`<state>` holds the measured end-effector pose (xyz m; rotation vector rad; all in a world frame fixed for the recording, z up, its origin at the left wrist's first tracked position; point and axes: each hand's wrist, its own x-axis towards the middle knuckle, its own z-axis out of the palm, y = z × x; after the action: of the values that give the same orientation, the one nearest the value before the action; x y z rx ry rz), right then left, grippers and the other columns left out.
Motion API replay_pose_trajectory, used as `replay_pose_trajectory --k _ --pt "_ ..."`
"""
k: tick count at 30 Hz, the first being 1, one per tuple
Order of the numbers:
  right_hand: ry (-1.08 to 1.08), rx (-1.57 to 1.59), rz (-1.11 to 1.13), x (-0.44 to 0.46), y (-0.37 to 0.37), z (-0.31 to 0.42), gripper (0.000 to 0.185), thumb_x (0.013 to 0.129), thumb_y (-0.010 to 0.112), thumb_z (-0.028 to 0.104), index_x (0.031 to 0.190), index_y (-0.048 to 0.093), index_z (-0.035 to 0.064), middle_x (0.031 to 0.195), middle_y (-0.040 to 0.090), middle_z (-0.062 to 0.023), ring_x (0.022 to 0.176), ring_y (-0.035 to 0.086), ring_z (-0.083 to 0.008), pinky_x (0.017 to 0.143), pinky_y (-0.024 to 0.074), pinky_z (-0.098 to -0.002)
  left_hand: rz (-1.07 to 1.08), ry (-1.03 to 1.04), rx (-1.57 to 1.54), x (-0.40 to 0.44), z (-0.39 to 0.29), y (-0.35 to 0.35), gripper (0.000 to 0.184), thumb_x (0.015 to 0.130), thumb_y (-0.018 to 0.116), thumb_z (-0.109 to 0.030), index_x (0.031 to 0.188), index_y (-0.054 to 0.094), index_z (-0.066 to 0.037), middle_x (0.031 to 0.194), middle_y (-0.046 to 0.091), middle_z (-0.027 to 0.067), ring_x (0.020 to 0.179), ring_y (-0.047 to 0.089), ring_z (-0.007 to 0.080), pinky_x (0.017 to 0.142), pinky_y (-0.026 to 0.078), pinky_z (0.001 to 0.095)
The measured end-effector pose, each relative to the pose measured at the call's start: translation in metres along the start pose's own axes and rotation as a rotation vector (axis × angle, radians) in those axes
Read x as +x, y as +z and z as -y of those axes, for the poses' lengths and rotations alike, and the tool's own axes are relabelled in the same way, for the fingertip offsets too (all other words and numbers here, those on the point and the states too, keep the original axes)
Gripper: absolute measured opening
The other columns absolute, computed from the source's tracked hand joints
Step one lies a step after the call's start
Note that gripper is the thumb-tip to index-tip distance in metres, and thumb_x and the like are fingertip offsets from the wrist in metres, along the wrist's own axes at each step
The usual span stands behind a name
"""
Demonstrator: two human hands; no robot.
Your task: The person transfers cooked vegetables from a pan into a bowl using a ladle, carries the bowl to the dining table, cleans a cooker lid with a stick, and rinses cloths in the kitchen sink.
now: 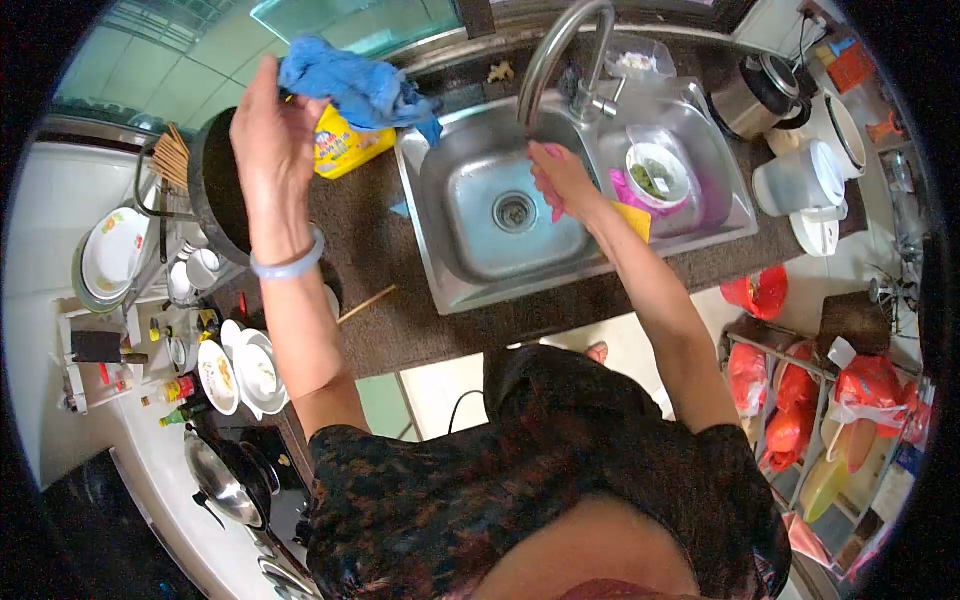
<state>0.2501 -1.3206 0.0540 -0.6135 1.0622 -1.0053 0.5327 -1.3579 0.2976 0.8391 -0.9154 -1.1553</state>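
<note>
My left hand is raised at the upper left beside a blue cloth, its fingers reaching the cloth's left end. Whether they grip it cannot be made out. Behind and below the cloth stands a yellow package. My right hand is over the right side of the left sink basin, just below the faucet's spout, with its fingers curled; anything inside them is hidden. In the right basin are a white bowl with something green and a pink item. A yellow piece lies near my right wrist.
A dark pan stands left of my left forearm. Bowls and a chopstick lie lower left. A kettle and a lidded container stand right of the sink. A red basin sits below the counter.
</note>
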Motion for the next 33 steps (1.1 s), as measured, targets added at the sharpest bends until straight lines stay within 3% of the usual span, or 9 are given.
replay_pose_trajectory --k 11,15,17,21,27,28,30,31,33 --pt "-0.012 -0.373 -0.17 0.024 0.019 -0.008 0.038 0.09 0.057 0.045 0.074 0.049 0.0116 0.058 0.044 0.0024 0.041 0.038 -0.0072 0.033 0.0283 -0.0251 -0.209 -0.427 -0.165 -0.1 0.024 -0.07 0.02 0.094 0.06 -0.018 0.11 0.061 -0.005 0.101 0.069 0.0048 0.084 0.065 0.014 0.068 0.052 0.0267" --pt "0.038 -0.334 -0.316 0.039 0.001 -0.028 0.03 0.088 0.054 0.035 0.071 0.054 0.0107 0.058 0.05 -0.001 0.042 0.044 -0.0126 0.035 0.0331 -0.0319 -0.236 -0.571 -0.28 -0.12 0.075 -0.108 0.034 0.094 0.06 -0.018 0.122 0.054 0.001 0.116 0.063 0.0126 0.102 0.062 0.0189 0.093 0.05 0.0321" --pt "-0.136 -0.464 -0.355 0.049 -0.022 -0.062 0.038 0.09 0.055 0.04 0.07 0.057 0.0077 0.059 0.054 -0.0053 0.044 0.049 -0.0179 0.039 0.0394 -0.0371 0.244 -0.086 0.351 -0.164 0.074 -0.071 0.053 0.093 0.06 -0.021 0.135 0.041 0.005 0.128 0.054 0.014 0.118 0.053 0.0208 0.103 0.041 0.0331" --pt "0.191 0.453 -0.134 0.008 -0.034 -0.053 0.027 0.093 0.057 0.029 0.107 0.049 0.0072 0.086 0.059 -0.0072 0.077 0.058 -0.0222 0.076 0.0525 -0.0426 0.335 -0.148 0.403 -0.182 0.116 -0.078 0.051 0.097 0.052 -0.016 0.141 0.035 0.004 0.136 0.048 0.0172 0.126 0.046 0.0272 0.111 0.03 0.0414" --pt "0.115 0.758 0.142 -0.052 -0.053 -0.053 0.047 0.087 0.064 0.046 0.117 0.057 0.0109 0.101 0.063 -0.0076 0.085 0.061 -0.0203 0.078 0.0531 -0.0379 -0.116 -0.96 -1.266 -0.181 0.184 -0.102 0.044 0.099 0.043 -0.014 0.139 0.037 0.002 0.144 0.04 0.0211 0.133 0.037 0.0359 0.112 0.026 0.056" --pt "0.093 0.984 0.591 -0.032 -0.074 -0.08 0.049 0.085 0.066 0.048 0.12 0.057 0.0145 0.106 0.064 -0.0039 0.081 0.059 -0.0187 0.078 0.0514 -0.0382 -0.117 -0.924 -1.23 -0.184 0.183 -0.093 0.045 0.098 0.044 -0.014 0.139 0.037 0.002 0.144 0.04 0.0206 0.134 0.037 0.0347 0.112 0.025 0.0556" --pt "0.186 0.938 0.073 -0.075 -0.046 -0.037 0.028 0.094 0.057 0.04 0.103 0.06 0.0137 0.08 0.06 0.0019 0.071 0.057 -0.0166 0.067 0.0514 -0.0498 -0.032 -0.898 -1.074 -0.188 0.179 -0.072 0.047 0.096 0.045 -0.017 0.139 0.039 0.0 0.145 0.041 0.0179 0.135 0.037 0.0319 0.113 0.022 0.0552" --pt "0.084 0.931 0.244 -0.067 -0.052 -0.051 0.021 0.091 0.06 0.031 0.099 0.059 0.0113 0.086 0.06 -0.0012 0.077 0.058 -0.0195 0.076 0.0523 -0.0553 -0.056 -0.916 -1.11 -0.191 0.173 -0.056 0.045 0.096 0.044 -0.019 0.138 0.043 -0.004 0.144 0.042 0.0166 0.134 0.038 0.0339 0.114 0.015 0.0595" --pt "-0.037 0.727 0.336 -0.062 -0.05 -0.049 0.019 0.082 0.059 0.007 0.1 0.057 0.0055 0.086 0.059 -0.0094 0.075 0.061 -0.0219 0.071 0.0566 -0.0372 0.082 -0.815 -0.908 -0.194 0.169 -0.032 0.046 0.095 0.044 -0.021 0.138 0.044 -0.005 0.144 0.042 0.0165 0.134 0.038 0.0341 0.113 0.012 0.0628"
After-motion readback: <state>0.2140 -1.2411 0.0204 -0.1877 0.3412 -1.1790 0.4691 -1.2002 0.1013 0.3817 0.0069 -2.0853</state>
